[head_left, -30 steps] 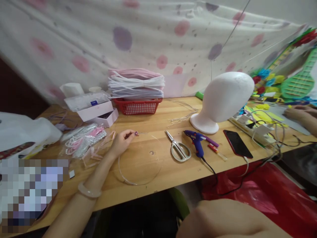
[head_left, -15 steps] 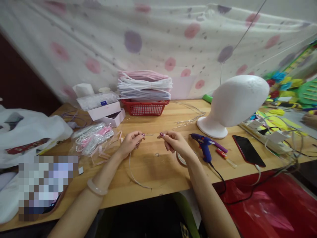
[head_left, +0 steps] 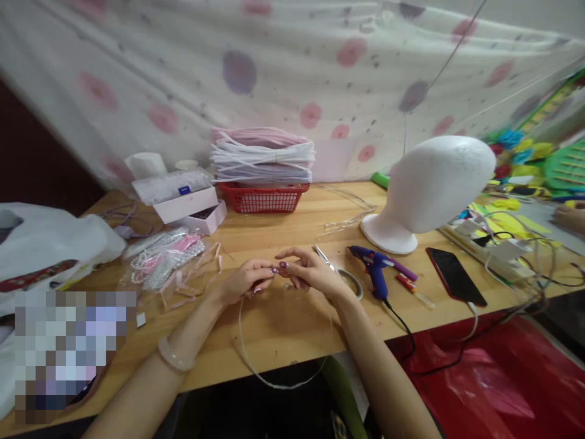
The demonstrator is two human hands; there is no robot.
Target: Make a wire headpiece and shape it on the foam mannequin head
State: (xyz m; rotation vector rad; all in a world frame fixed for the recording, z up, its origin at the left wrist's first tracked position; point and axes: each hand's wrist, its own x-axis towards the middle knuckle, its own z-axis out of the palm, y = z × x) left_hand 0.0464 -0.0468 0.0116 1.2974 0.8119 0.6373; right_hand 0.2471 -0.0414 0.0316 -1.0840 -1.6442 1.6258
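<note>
My left hand (head_left: 247,282) and my right hand (head_left: 308,274) meet over the middle of the wooden table (head_left: 283,219), fingertips pinched together on the two ends of a thin clear wire hoop (head_left: 278,383). The hoop hangs in a loop toward me, past the table's front edge. A pale bangle (head_left: 174,357) sits on my left wrist. Scissors (head_left: 340,273) lie just behind my right hand, partly hidden by it.
A blue glue gun (head_left: 375,268), a red glue stick, a phone (head_left: 454,276) and a white foam head (head_left: 429,183) stand right. A red basket (head_left: 264,196) with stacked strips, pink boxes (head_left: 185,204), bagged pearl trims (head_left: 162,259) and a white bag (head_left: 50,244) are left. Another person's hand (head_left: 569,216) is far right.
My right hand came up from below and took the hoop's other end. Both hands then drew together, and the hoop now hangs over the table's front edge.
</note>
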